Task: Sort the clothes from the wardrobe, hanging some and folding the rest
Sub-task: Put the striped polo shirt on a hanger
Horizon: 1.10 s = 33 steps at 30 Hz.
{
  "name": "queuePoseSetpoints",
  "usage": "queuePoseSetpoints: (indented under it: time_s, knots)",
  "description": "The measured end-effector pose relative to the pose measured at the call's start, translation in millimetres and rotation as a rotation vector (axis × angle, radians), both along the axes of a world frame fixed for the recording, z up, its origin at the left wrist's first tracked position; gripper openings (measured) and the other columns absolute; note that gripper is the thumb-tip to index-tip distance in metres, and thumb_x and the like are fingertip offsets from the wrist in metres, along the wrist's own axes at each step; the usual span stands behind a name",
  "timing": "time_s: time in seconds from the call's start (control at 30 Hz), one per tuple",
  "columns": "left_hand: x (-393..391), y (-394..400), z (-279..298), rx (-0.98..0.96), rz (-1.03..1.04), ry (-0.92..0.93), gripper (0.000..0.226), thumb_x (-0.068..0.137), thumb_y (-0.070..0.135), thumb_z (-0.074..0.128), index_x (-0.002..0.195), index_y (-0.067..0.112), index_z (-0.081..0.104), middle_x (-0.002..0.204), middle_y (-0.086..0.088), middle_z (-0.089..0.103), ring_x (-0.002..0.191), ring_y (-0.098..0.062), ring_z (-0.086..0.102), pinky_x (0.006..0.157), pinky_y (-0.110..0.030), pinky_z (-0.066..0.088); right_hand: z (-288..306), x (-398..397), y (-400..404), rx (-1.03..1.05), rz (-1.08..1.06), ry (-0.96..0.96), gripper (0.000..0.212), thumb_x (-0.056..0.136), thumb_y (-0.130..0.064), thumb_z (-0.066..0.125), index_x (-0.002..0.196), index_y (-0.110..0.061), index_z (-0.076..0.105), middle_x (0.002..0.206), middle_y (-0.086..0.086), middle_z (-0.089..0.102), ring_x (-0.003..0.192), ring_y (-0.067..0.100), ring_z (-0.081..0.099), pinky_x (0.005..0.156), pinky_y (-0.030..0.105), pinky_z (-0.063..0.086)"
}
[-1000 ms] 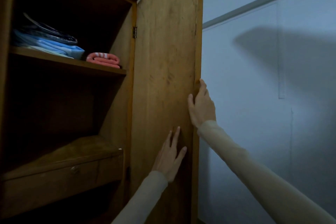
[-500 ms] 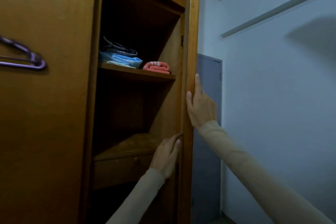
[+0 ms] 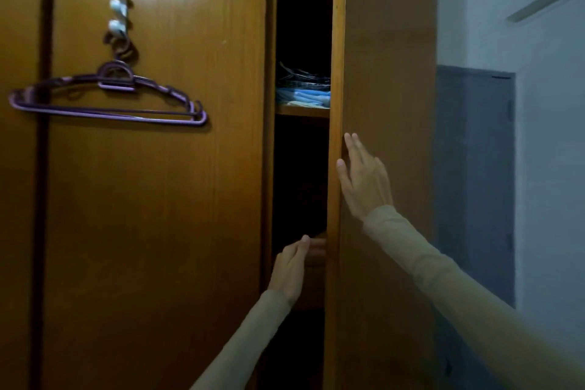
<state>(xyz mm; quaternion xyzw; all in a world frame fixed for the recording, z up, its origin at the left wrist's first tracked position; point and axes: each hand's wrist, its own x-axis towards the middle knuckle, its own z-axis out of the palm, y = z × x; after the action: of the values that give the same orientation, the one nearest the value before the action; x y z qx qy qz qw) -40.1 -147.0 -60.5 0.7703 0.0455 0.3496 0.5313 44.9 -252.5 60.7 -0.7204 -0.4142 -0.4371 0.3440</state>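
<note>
Her right hand (image 3: 364, 180) lay flat, fingers straight, against the wardrobe door (image 3: 386, 104). Her left hand (image 3: 289, 269), at seven o'clock from it, reached into the gap; whether its fingers held anything, I couldn't tell. Folded clothes (image 3: 304, 95) sat at eleven o'clock.

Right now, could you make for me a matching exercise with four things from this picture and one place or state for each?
Things:
1. hangers
2. folded clothes
3. right hand
4. left hand

Places or states:
A. flat on the outer face of the wardrobe door
B. on a shelf inside
C. hanging on the closed door
D. at the door's edge, low down

Pairs: 1-C, 2-B, 3-A, 4-D
</note>
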Motion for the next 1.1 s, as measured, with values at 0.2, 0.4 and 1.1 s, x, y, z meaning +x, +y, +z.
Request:
queuePoseSetpoints:
  time_s: [0.2, 0.4, 1.1]
  knots:
    - [2, 52, 10, -0.075, 0.085, -0.069, 0.05, 0.102, 0.037, 0.019, 0.111, 0.019, 0.065, 0.108, 0.005, 0.068, 0.107, -0.003, 0.055, 0.1, -0.032, 0.027, -1, 20, 49, -0.063, 0.042, 0.016, 0.05, 0.102, -0.031, 0.026, 0.149, -0.017, 0.017, 0.156, 0.002, 0.016, 0.142, 0.014, 0.02, 0.116, 0.041, 0.013]
    - [25, 89, 25, -0.161, 0.176, -0.211, 0.038, 0.102, 0.033, 0.025, 0.114, 0.025, 0.06, 0.117, 0.008, 0.062, 0.113, -0.008, 0.053, 0.103, -0.035, 0.034, -5, 56, 85, -0.183, 0.04, -0.013, 0.054, 0.1, -0.024, 0.032, 0.15, -0.018, 0.011, 0.158, -0.002, 0.005, 0.144, 0.009, 0.011, 0.117, 0.043, 0.01]
    - [144, 149, 94, 1.138, 0.862, 0.223, 0.061, 0.101, 0.021, 0.025, 0.146, 0.019, -0.016, 0.15, 0.006, -0.026, 0.139, -0.008, -0.023, 0.118, -0.038, -0.005, -28, 160, 182, -0.268, -0.029, -0.102, 0.06, 0.1, -0.024, 0.028, 0.143, -0.022, -0.014, 0.151, -0.003, -0.021, 0.14, 0.011, -0.015, 0.114, 0.056, 0.0]
